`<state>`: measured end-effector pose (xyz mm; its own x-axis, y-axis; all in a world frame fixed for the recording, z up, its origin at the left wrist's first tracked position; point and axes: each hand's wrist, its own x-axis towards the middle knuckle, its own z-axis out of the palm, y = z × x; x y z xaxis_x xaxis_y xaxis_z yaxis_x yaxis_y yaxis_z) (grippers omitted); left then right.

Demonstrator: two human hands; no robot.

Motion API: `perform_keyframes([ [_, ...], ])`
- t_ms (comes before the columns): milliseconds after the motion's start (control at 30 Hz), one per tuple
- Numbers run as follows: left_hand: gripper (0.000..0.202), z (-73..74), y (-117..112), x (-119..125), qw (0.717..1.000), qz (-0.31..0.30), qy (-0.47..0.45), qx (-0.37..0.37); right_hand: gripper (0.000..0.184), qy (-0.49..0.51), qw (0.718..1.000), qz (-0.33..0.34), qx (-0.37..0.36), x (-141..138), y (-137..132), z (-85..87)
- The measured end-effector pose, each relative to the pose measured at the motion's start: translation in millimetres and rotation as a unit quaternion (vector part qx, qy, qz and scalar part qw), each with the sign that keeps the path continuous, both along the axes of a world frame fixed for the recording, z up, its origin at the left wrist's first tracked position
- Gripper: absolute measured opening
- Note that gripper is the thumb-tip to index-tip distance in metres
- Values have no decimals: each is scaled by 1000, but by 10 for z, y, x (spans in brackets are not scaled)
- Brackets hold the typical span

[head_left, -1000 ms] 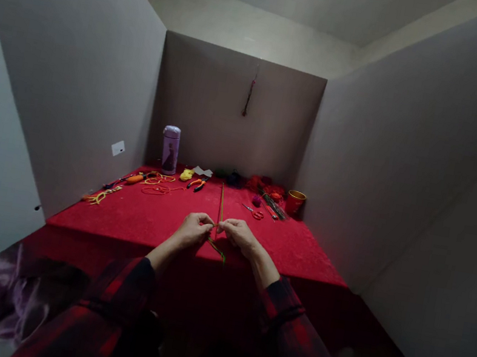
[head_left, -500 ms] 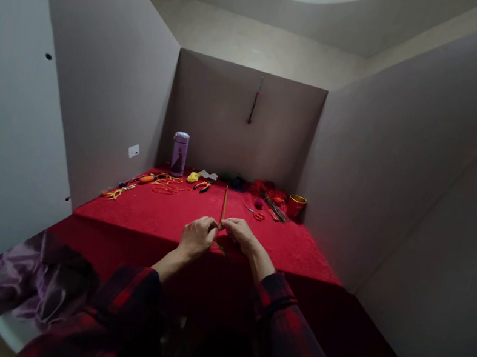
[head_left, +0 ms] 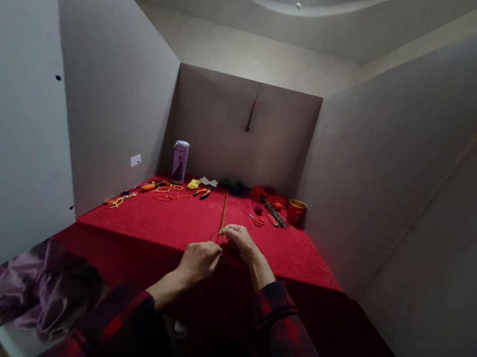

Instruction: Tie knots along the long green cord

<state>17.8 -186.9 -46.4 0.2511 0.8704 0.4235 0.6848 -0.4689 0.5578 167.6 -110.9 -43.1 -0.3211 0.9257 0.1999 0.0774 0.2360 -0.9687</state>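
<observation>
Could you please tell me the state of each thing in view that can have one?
left hand: closed in a fist, contents hidden.
right hand: pinching the thin stem.
thin stem: straight, pointing away, near end held.
purple flask: upright, lid on.
gold cup: upright, open-topped.
scissors: lying flat, untouched.
purple cloth: crumpled.

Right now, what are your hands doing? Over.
Right hand pinching thin straight olive stick. Left hand fisted beside it, contents hidden. Small red-handled scissors lie well beyond.
</observation>
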Motion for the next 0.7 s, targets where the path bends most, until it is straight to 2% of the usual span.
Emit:
perform_keyframes([
  [67,26,80,38,-85,999,-25,-36,-16,19,1,1000,-2,4,-5,-2,-4],
  [133,35,178,165,-142,995,-21,-89,-26,19,0,1000,-4,6,-9,-5,-3],
  [233,30,277,459,-125,984,4,-171,-53,20,-3,1000,-6,7,-12,-7,1],
  [367,25,263,732,7,967,-37,-207,-144,22,-6,1000,-8,7,-6,8,-12],
  [500,36,240,701,31,953,-66,-224,-193,25,-10,1000,-16,12,-4,38,-47],
  [700,37,264,640,-11,941,-42,-273,-195,27,-22,998,-51,33,-39,38,-60],
])
